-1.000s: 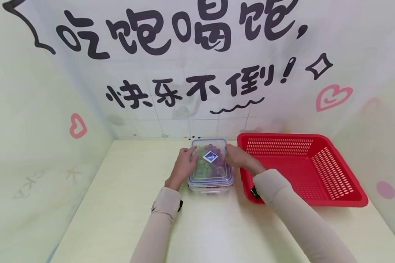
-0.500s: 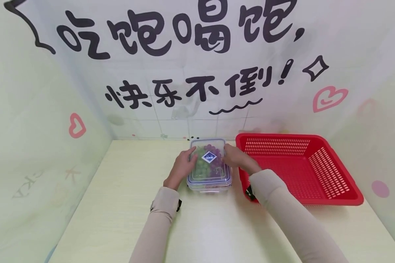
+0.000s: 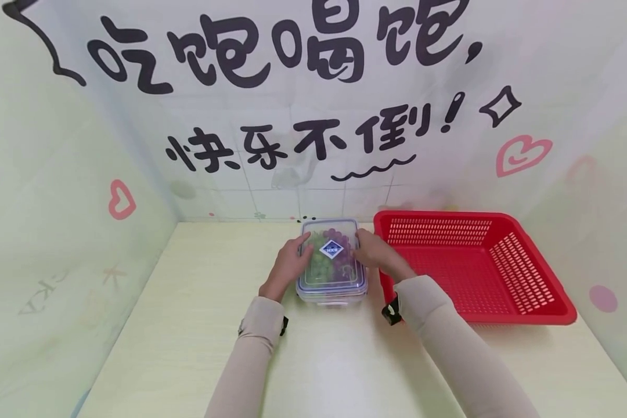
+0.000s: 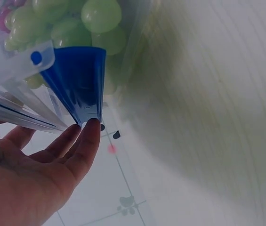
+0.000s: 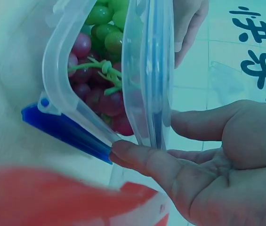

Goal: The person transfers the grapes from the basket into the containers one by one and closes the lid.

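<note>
A clear food container (image 3: 331, 299) with a blue-edged lid (image 3: 330, 225) sits on the table near the back wall. Green grapes (image 4: 101, 16) and purple grapes (image 5: 95, 101) show through its sides. My left hand (image 3: 289, 262) grips its left side, thumb over the lid, fingertips at a blue latch (image 4: 78, 77) that angles outward. On the opposite side my right hand (image 3: 375, 249) does likewise, thumb against the lid's top and fingers at the rim beside another blue latch (image 5: 67, 132), also swung out. In the head view, the hands hide parts of both long sides.
Close on the right stands a red perforated basket (image 3: 462, 278), its left rim beside my right wrist. The pale table (image 3: 209, 325) extends to the left and front. Behind, a white wall sheet (image 3: 230, 191) carries black lettering.
Both hands keep their places at the container's sides. My right wrist has shifted slightly, showing more of its dark strap. The whole head view has moved a little; the basket stays put.
</note>
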`<act>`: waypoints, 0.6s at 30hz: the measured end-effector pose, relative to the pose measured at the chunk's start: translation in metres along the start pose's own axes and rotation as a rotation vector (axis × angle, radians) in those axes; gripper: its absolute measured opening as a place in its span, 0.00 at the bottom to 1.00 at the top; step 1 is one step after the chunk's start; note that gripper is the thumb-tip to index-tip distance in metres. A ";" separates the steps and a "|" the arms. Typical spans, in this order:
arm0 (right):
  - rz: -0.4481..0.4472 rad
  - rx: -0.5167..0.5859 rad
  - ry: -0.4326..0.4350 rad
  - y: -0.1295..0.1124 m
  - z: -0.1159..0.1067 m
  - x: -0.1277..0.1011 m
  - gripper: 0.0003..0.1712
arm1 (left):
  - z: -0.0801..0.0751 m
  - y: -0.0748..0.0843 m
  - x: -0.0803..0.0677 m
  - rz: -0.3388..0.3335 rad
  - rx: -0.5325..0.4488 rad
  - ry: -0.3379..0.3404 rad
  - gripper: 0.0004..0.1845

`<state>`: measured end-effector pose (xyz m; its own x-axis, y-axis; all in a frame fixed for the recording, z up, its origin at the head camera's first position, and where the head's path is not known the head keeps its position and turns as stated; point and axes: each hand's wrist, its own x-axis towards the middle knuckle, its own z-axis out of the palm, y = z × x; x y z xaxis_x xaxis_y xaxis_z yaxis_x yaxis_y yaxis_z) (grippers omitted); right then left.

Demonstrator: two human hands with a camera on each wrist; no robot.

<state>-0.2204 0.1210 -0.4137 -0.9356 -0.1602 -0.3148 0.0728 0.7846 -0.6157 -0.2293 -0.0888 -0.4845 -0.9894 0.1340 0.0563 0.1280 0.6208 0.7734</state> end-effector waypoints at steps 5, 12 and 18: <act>0.013 0.070 0.031 0.002 0.005 -0.002 0.35 | 0.001 0.001 0.000 -0.009 -0.004 -0.003 0.26; 0.018 0.130 0.073 0.004 0.015 -0.005 0.37 | 0.001 0.002 -0.001 -0.011 0.000 0.001 0.26; -0.043 0.132 0.116 0.006 0.022 -0.004 0.35 | 0.001 0.003 -0.001 -0.012 0.010 -0.004 0.27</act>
<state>-0.2083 0.1132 -0.4322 -0.9719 -0.1150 -0.2053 0.0700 0.6918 -0.7187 -0.2282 -0.0865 -0.4831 -0.9906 0.1294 0.0447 0.1169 0.6304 0.7674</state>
